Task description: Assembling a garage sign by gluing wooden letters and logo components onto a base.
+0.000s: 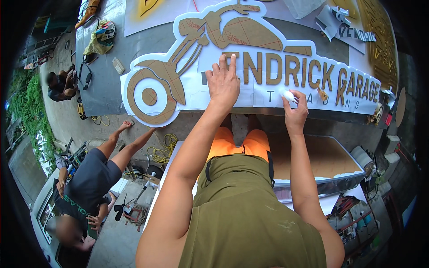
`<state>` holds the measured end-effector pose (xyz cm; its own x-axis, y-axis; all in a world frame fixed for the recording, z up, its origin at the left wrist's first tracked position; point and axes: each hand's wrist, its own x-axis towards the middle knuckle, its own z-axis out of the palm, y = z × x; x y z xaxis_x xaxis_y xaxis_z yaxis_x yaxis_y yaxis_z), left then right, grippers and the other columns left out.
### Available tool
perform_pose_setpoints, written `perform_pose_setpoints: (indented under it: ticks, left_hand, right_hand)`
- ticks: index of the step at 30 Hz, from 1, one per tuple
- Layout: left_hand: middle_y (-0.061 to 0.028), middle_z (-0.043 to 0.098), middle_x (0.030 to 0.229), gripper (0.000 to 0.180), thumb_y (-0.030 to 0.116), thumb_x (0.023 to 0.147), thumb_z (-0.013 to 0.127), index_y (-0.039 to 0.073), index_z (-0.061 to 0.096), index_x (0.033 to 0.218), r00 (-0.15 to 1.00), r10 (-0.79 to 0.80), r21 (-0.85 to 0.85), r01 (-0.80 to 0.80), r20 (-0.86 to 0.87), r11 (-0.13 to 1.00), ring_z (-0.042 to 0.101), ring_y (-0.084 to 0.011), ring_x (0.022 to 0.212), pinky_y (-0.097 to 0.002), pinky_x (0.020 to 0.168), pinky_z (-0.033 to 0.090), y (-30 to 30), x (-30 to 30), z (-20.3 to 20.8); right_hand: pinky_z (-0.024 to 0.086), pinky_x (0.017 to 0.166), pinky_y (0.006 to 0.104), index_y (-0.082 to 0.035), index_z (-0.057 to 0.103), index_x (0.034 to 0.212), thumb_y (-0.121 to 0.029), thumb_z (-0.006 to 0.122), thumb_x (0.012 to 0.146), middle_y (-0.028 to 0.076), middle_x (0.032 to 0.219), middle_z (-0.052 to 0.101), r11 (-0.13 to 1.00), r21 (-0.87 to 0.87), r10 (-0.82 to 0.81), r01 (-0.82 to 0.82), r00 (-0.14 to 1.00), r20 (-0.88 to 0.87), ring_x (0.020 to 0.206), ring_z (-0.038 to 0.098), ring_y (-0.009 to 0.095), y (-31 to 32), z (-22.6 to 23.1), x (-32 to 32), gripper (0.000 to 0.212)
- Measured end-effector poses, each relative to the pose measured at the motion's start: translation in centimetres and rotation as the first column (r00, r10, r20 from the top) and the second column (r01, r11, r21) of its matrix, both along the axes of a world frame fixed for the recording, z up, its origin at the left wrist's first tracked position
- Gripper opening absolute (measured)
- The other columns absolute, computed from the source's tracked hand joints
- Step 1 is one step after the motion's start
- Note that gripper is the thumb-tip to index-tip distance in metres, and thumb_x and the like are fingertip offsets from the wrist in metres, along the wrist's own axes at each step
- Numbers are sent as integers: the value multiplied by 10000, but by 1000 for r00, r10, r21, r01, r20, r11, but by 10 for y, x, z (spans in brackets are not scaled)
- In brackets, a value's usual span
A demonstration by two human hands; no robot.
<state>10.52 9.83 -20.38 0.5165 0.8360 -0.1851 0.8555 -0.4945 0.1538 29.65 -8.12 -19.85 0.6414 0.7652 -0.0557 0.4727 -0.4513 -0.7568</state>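
Across the table lies a white motorcycle-shaped sign backing [205,58] with brown paper-faced cut-out pieces on it. My left hand [222,85] is stretched out over the left end of the row of brown cut-out letters [281,69], its fingertips at the first letter, which it partly covers. My right hand [296,114] is closed on a small white bottle-like thing [289,94], just above the printed paper sheet [268,99] below the letters. A crumpled brown scrap [322,94] lies to its right.
A tan motorcycle wheel piece [134,100] sits at the left. Gold panels [380,40] and paper scraps [328,22] lie at the far right. One person [89,183] stands at my left holding a phone; another person [62,85] crouches farther off. Yellow cord [165,152] lies on the floor.
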Motion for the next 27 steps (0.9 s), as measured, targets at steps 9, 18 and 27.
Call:
perform_pose_setpoints:
  ticks: [9, 18, 27]
  left_hand:
    - [-118, 421, 1473, 676, 135, 892, 657, 152, 496, 1548, 1000, 17, 2, -17, -19, 1000, 523, -287, 1141, -461, 958, 399, -3, 2, 0]
    - [-118, 460, 1488, 732, 189, 843, 708, 176, 499, 1544, 999, 14, 33, -13, -30, 999, 518, -296, 1175, -464, 943, 387, 0, 2, -7]
    - [-134, 503, 1465, 627, 117, 893, 581, 166, 532, 1516, 996, 63, 99, -69, 61, 993, 521, -298, 1145, -460, 933, 384, -9, 6, -19]
  right_hand:
    - [561, 891, 374, -49, 619, 1168, -89, 840, 864, 111, 1117, 664, 998, -27, 51, -49, 995, 84, 991, 678, 276, -7, -7, 0, 378]
    - [532, 848, 361, -46, 606, 1228, -87, 849, 830, 113, 1155, 608, 995, -53, 89, -85, 993, 74, 969, 611, 253, -61, 16, 6, 469]
    - [511, 871, 350, -31, 608, 1275, -94, 829, 863, 105, 1197, 617, 991, -113, 79, -78, 997, 6, 998, 599, 231, -107, 24, 14, 472]
